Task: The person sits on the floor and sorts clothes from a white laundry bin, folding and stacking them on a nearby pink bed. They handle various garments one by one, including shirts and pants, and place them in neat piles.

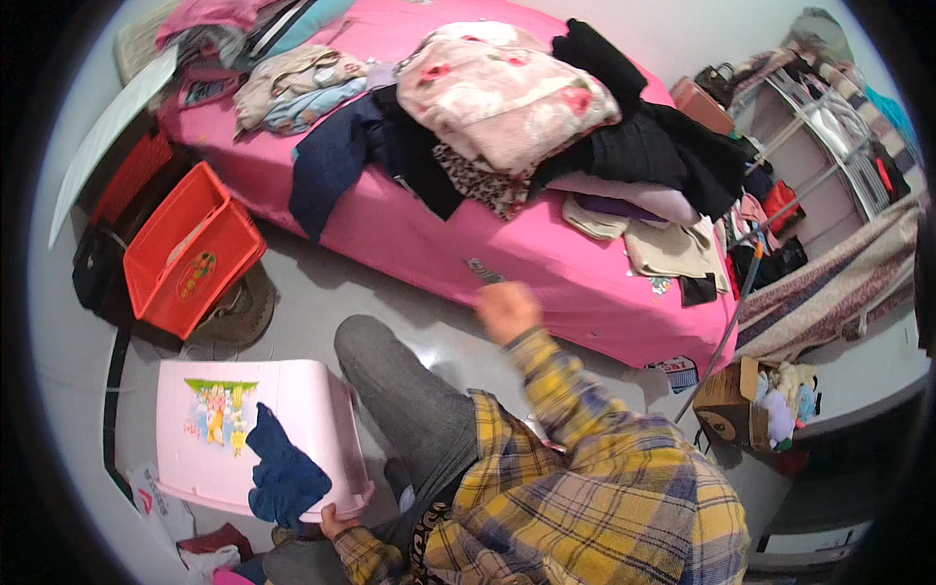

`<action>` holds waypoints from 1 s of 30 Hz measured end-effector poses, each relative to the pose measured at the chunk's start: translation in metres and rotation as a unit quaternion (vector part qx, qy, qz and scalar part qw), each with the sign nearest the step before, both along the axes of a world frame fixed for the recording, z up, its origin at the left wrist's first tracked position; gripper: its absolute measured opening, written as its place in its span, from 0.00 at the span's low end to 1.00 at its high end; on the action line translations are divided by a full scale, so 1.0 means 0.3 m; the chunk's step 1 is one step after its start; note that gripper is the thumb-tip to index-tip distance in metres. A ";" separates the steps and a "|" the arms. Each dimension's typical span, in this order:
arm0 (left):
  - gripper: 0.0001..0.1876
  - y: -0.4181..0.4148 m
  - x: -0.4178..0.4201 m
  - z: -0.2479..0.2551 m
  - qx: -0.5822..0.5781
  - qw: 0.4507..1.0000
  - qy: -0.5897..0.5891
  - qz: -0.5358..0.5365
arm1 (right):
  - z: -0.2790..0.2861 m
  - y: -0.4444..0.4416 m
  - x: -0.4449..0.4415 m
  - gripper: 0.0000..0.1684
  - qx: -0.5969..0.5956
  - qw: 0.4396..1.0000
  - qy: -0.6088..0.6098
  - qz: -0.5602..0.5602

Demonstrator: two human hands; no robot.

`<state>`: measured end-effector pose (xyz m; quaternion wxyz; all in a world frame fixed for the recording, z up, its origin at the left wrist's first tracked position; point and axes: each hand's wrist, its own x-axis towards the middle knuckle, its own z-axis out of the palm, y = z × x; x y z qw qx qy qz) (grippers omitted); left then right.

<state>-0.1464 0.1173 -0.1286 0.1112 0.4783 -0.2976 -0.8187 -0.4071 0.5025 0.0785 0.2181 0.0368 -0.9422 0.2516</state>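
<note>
At the lower left, my left hand (338, 521) grips the rim of a pink plastic storage box (292, 380) that bears a cartoon print. The box's rim faces me and its inside is hidden. A dark blue cloth (287, 468) lies over the box's side, close by my left fingers. My right hand (507, 311), blurred, is raised in front of the bed's pink-sheeted side (424, 227). Its fingers look curled, but whether they hold anything is unclear. Above it on the bed lie a folded floral blanket (504, 88), black garments (651, 146) and a navy garment (333, 157).
A red plastic basket (194, 248) stands left of the bed. Beige folded cloth (669, 245) rests at the bed's edge. A thin pole (731, 329) leans at the right, near a cardboard box (731, 406) of plush toys. A clothes rack (812, 117) stands behind.
</note>
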 end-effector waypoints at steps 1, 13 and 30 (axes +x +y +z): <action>0.19 -0.007 0.001 -0.010 -0.024 0.999 -0.016 -0.021 | -0.104 0.226 -0.003 0.06 -0.108 0.982 0.082 -0.133; 0.20 -0.036 -0.014 0.011 -0.122 0.992 -0.042 0.011 | -0.003 1.195 0.134 0.58 -0.144 0.601 -0.066 -0.783; 0.22 -0.198 0.169 -0.179 -0.131 0.983 -0.125 -0.030 | -0.165 1.443 0.294 0.54 -0.244 0.630 0.037 -0.736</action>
